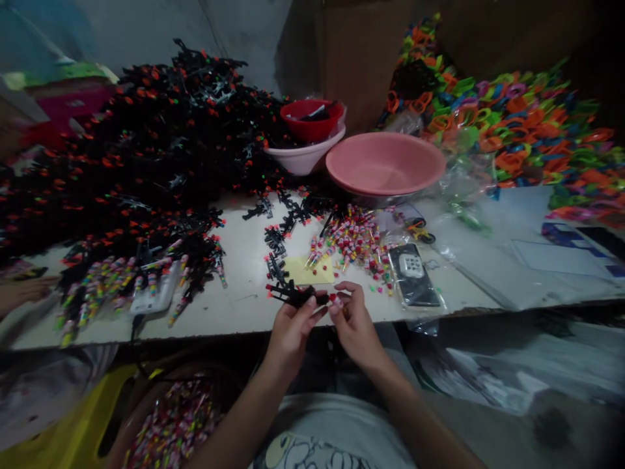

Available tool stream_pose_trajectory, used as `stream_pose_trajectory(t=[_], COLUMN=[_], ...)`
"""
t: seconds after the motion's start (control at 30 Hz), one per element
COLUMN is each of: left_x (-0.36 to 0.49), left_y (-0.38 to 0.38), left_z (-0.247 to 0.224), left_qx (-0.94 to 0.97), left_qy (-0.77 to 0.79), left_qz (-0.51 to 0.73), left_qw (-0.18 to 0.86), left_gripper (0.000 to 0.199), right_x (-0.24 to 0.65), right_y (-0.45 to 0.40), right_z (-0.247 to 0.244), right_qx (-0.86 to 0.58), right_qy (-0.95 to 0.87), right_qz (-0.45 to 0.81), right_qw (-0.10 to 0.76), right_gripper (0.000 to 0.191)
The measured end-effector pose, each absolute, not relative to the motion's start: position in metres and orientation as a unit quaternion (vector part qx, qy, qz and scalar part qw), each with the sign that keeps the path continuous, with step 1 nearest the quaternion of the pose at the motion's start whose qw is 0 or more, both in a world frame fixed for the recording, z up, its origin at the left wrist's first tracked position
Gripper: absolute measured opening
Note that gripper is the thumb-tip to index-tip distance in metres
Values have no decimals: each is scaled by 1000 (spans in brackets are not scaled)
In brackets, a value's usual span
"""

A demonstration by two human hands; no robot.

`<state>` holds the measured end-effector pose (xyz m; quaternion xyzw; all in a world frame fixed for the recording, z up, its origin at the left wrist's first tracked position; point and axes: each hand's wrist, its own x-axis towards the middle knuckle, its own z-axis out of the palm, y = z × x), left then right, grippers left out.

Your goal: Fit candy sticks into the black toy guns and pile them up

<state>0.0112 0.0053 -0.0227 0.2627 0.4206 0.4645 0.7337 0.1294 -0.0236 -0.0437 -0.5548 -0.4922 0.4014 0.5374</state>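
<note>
1. The left hand (288,332) is partly closed, gripping a black toy gun (291,296) over the table's (239,260) near edge.
2. The right hand (359,329) pinches a small red-topped piece (334,299) at the gun's end, its other fingers loosely curled; whether the two parts are joined, I cannot tell.
3. Beyond the hands lie a yellow paper (312,271) and a heap of colourful tubes (351,236).

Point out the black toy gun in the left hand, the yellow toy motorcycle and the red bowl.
Black toy gun (293,297): head view, middle of its body.
Yellow toy motorcycle (420,232): head view, its yellow body.
Red bowl (310,133): head view, its outer front wall.
</note>
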Motion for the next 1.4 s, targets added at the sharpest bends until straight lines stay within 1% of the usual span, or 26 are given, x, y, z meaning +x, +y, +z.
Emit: stream_pose_trajectory(t=[0.07,0.13,0.27,0.37,0.47,0.6,0.7,0.77,0.83,0.9,1.0,1.07,1.1,1.13,1.2,1.3,1.37,1.4], left_x=[6,1,-5,-6,-6,-6,-5,-4,-3,-3,-11,-27,-40,-55,-92,-150,-181,-192], left_y=[8,11,11,10,9,9,7,5,2,0,5,19,29,42,70,111,130,136], left_z=[-21,-20,-20,-19,-19,-23,-27,-30,-34,-37,-38,-35,-32,-29,-20,-4,6,10], left_qx=[281,311,353,377,381,341,305,291,276,261,271,311,339,372,449,556,580,582], left_qy=[435,449,466,477,484,493,497,493,487,488,510,540,560,584,637,708,737,751], left_qz=[473,468,460,452,452,462,462,453,450,449,452,466,479,490,506,422,346,311], left_qw=[713,694,669,653,646,654,668,683,696,702,680,629,585,529,369,105,6,-22], left_gripper=[34,35,38,38,38,36,36,34,32,32,37,43,46,48,47,34,30,31], right_x=[136,139,138,137,134,123,119,119,119,119,123,133,140,149,167,184,187,186], right_y=[-25,-26,-27,-28,-29,-30,-30,-30,-30,-28,-20,-9,-2,5,18,30,31,31], right_z=[-41,-38,-33,-30,-30,-37,-45,-50,-53,-54,-52,-51,-51,-52,-56,-63,-67,-68], right_qx=[-569,-566,-571,-576,-589,-619,-625,-629,-627,-624,-608,-610,-626,-653,-707,-732,-727,-725], right_qy=[-524,-557,-583,-609,-654,-719,-730,-731,-739,-745,-747,-741,-729,-711,-673,-663,-671,-674], right_qz=[362,332,277,253,211,82,15,10,30,68,127,120,100,74,31,1,-11,-16], right_qw=[520,509,507,484,426,306,275,264,245,228,238,255,258,252,217,157,143,141], right_gripper=[18,13,12,13,17,25,29,28,27,26,25,33,39,42,37,30,28,28])
